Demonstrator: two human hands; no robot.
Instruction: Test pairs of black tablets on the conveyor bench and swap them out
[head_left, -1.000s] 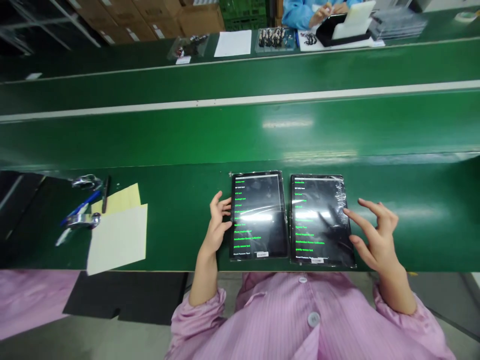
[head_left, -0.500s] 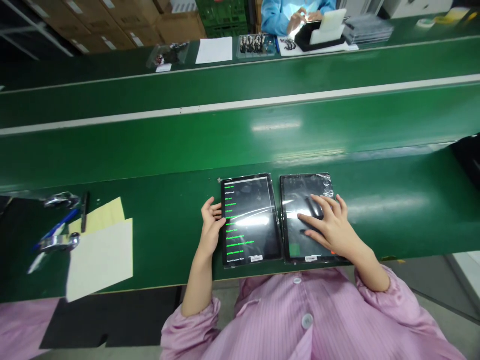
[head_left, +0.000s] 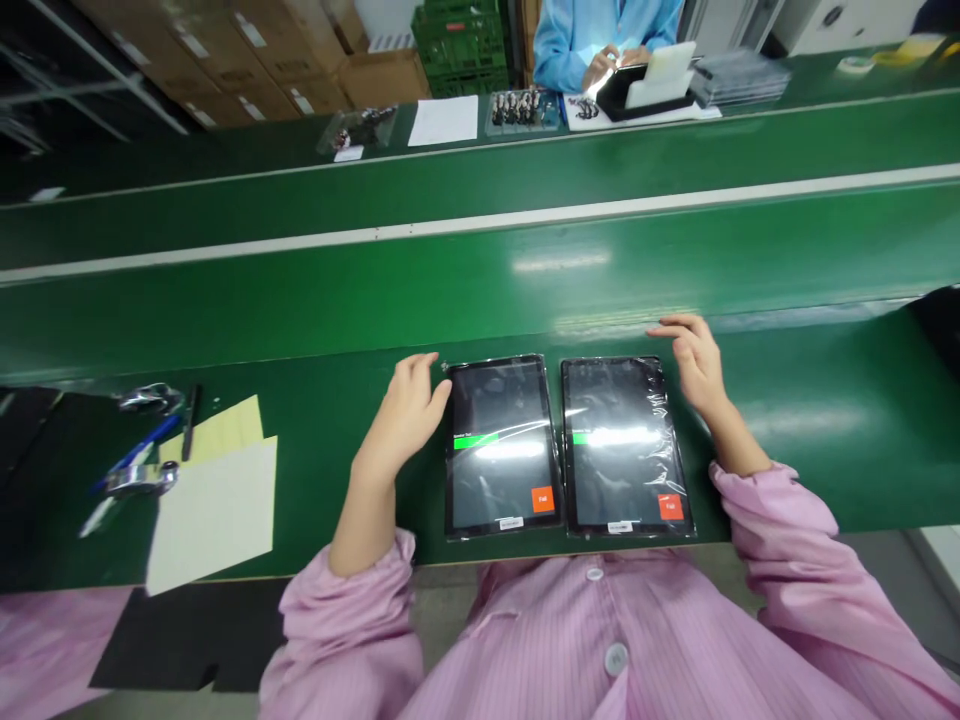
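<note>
Two black tablets lie side by side, flat on the green bench in front of me. The left tablet shows a green bar and an orange "Fail" box. On the right tablet there is a shorter green bar and the same kind of box, and its clear film is wrinkled along the right side. My left hand is beside the left tablet's upper left edge, fingers apart, holding nothing. Off the right tablet's upper right corner, my right hand hovers with its fingers extended and nothing in it.
At left are white paper, a yellow sheet, a blue pen, a black pen and a shiny metal piece. A raised green ledge runs behind. Across it, a person in blue works near a parts tray.
My right hand has lifted off the right tablet and moved up past its corner. My left hand slid up the left tablet's edge. The left screen switched from a green list to a bar.
</note>
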